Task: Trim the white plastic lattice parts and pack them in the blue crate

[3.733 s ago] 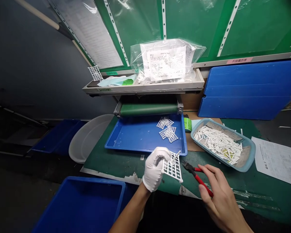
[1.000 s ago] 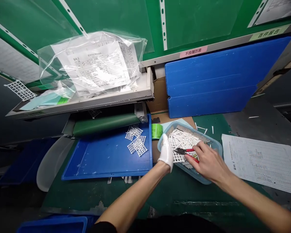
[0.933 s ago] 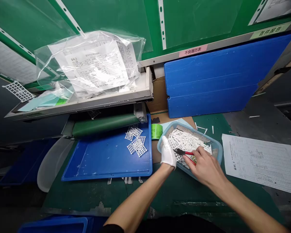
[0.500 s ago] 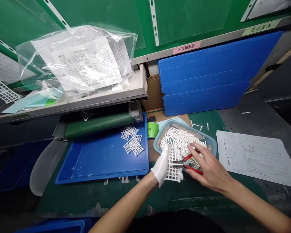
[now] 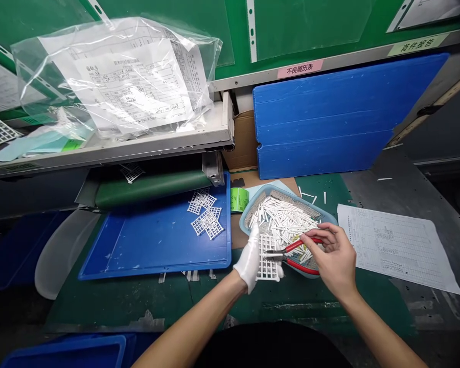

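Note:
My left hand, in a white glove, grips a white plastic grid by its left edge, with fingertips showing at the lower right side. My right hand is bare and holds a pair of side cutters with red handles. The cutter jaws lie against the middle of the grid, beside a short white piece; whether they are closed on it I cannot tell. Just beyond both hands stands a light blue basket full of thin white sticks. The hands partly cover its near side.
To the left lies a blue tray with several white grids in its right part. A roll of green labels stands between tray and basket. A printed sheet lies on the right. Behind leans a blue board; a shelf overhangs the left.
The whole view has shifted slightly. My right hand has turned more upright on the cutter handles, its fingers curled higher. The left hand keeps its hold on the grid.

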Available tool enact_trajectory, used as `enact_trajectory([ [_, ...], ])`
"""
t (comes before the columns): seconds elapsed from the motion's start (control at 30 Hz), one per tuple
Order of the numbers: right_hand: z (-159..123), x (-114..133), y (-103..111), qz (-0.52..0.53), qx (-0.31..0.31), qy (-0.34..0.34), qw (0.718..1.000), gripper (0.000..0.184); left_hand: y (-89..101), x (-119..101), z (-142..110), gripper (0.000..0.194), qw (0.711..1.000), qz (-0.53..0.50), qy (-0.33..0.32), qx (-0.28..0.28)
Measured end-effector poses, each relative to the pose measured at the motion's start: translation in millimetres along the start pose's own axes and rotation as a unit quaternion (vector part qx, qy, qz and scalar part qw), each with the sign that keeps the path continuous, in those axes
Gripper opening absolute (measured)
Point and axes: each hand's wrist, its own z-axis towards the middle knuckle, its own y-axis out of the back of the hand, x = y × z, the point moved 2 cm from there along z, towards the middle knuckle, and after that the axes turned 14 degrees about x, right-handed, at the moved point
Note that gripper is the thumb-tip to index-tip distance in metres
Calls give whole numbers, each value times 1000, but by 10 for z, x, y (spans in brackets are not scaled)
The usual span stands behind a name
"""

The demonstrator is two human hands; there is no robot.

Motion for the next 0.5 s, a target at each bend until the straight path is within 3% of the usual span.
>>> enact_trajectory([
  [0.1, -34, 39, 33, -110, 89, 60, 988, 42, 18, 7, 28, 79, 1000, -23, -7, 11],
  [0.2, -86, 97, 50, -245, 216, 192, 925, 69, 7, 18, 42, 83, 999, -31, -3, 7],
  [0.27, -110, 87, 44, -308, 256, 242, 884, 76, -13, 35, 52, 87, 1000, -25, 1, 4],
  [0.37, -118, -9, -12, -353, 286, 242, 858, 64, -13, 85, 81, 90, 1000, -19, 8, -14],
  [0.5, -124, -143, -129, -394, 337, 207, 830, 82, 73, 174, 126, 91, 999, -35, 9, -12],
])
